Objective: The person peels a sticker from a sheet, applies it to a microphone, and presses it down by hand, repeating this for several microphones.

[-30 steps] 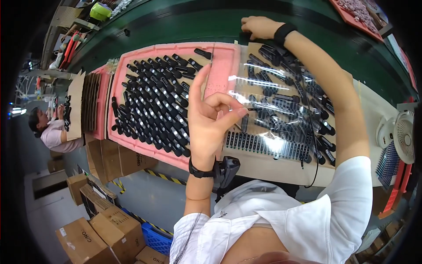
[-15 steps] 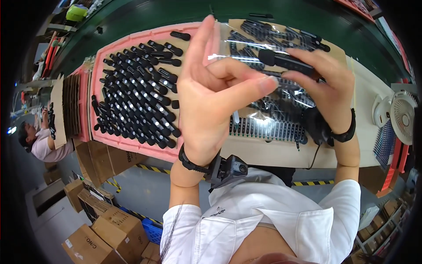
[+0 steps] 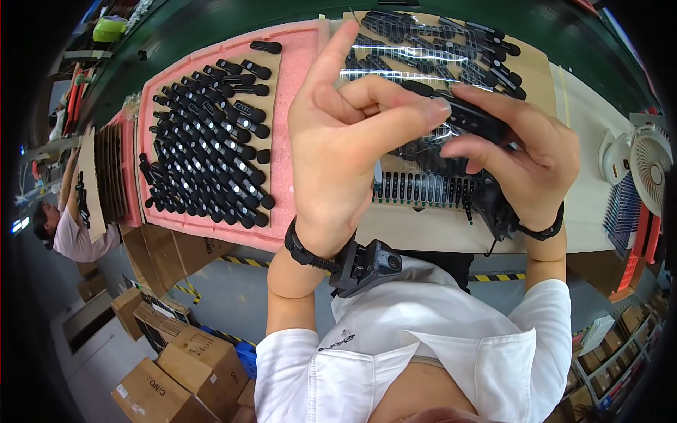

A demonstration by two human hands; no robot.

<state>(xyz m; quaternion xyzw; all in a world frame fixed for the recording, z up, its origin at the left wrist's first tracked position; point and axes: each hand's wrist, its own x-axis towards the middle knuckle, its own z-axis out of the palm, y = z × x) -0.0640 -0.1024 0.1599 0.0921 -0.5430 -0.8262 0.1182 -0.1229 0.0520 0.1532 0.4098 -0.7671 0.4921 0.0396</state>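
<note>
My right hand (image 3: 529, 148) grips a small black microphone (image 3: 479, 121) with a rounded dark tip, tilted above the bench. Beside that tip my left hand (image 3: 338, 141) has its thumb and a bent finger closed in a pinch, while another finger points upward. Whatever lies in this pinch is hidden. Shiny clear film (image 3: 416, 53) spreads behind the hands, over more dark microphones. To the left, a pink foam tray (image 3: 285, 84) bears many similar black microphones (image 3: 211, 141) in slanting rows. Below my hands runs a row of dark oblong pieces (image 3: 423, 188).
A white fan (image 3: 650, 166) stands at the right, near a blue bristly rack (image 3: 623, 204). Brown cardboard boxes (image 3: 159, 391) sit at the lower left. Another person (image 3: 77, 236) is at the far left, beside upright cardboard sheets (image 3: 106, 173).
The microphone in my right hand has turned and now sits closer to my left thumb. Tray and bench have shifted slightly up and left in view.
</note>
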